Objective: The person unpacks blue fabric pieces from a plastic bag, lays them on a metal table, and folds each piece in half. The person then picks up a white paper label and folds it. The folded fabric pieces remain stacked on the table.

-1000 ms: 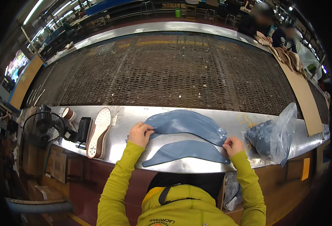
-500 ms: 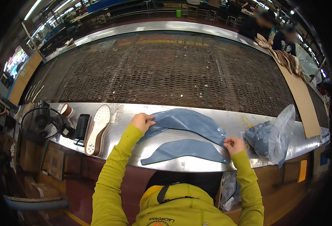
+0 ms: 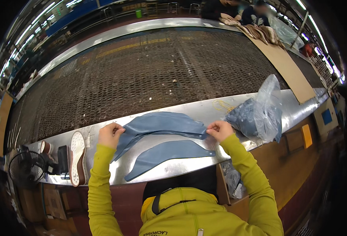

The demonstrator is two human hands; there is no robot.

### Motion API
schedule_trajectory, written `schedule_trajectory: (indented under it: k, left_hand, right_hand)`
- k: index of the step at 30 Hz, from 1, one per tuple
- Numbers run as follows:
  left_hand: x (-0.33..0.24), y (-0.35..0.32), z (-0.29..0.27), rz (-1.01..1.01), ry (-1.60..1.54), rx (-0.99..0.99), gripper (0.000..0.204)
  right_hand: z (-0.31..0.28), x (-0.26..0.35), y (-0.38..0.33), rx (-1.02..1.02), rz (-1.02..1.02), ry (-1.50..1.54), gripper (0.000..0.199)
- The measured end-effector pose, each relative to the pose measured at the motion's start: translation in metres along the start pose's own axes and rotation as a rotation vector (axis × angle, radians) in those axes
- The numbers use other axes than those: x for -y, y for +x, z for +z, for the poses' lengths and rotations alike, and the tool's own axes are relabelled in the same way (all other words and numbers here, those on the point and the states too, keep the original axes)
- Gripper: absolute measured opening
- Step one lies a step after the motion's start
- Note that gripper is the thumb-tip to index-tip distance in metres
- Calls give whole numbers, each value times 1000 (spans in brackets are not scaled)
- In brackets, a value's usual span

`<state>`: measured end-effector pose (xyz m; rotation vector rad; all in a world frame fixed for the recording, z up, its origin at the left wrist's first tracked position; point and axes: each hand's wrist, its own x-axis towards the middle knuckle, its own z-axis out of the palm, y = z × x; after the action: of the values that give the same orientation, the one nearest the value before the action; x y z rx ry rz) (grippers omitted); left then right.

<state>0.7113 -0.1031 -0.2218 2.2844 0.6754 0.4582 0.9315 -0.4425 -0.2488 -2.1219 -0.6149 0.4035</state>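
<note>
Stretched between my two hands lies a curved blue-grey shoe-upper piece (image 3: 161, 121), which looks like leather. Layered edges show along its lower side, so more pieces seem to be stacked under it. My left hand (image 3: 110, 134) pinches the left end between thumb and fingertips. At the right end, my right hand (image 3: 219, 130) grips the edge the same way. Closer to me, another blue-grey piece (image 3: 165, 154) of similar curve lies flat on the metal bench, with a small pale mark at its right tip. Neither hand touches that one.
Left on the metal ledge (image 3: 118, 173) are a shoe sole (image 3: 78, 157), a black case (image 3: 63, 159) and a small fan (image 3: 27, 167). A clear plastic bag (image 3: 267, 114) with blue-grey pieces stands right. A wide mesh surface (image 3: 142, 74) stretches beyond; people sit at its far right.
My view has turned to the right, so the bench appears tilted and shifted left. Both hands keep hold of the upper piece's ends; the nearer piece stays on the bench.
</note>
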Motion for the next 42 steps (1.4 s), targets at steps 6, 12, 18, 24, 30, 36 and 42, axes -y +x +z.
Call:
schedule_trajectory:
  k: [6, 12, 18, 24, 30, 36, 42]
  left_hand:
    - [-5, -11, -3, -147, -69, 77, 13]
    - [14, -20, 3, -276, -208, 96, 13]
    - [19, -22, 1, -290, -328, 72, 16]
    - [15, -18, -3, -279, -345, 64, 16]
    - [24, -21, 2, -316, -323, 82, 17]
    - [30, -24, 7, -341, -309, 85, 17]
    - [23, -25, 1, -306, -356, 70, 17]
  right_hand:
    - [12, -2, -1, 102, 182, 56, 18]
    - [14, 1, -6, 81, 101, -136, 21]
    - [11, 3, 1, 83, 211, -15, 24]
    - [12, 7, 12, 135, 226, -38, 17]
    - [11, 9, 14, 112, 242, -34, 14]
    - [16, 5, 13, 126, 299, -9, 16]
    - [0, 26, 10, 68, 155, -224, 17]
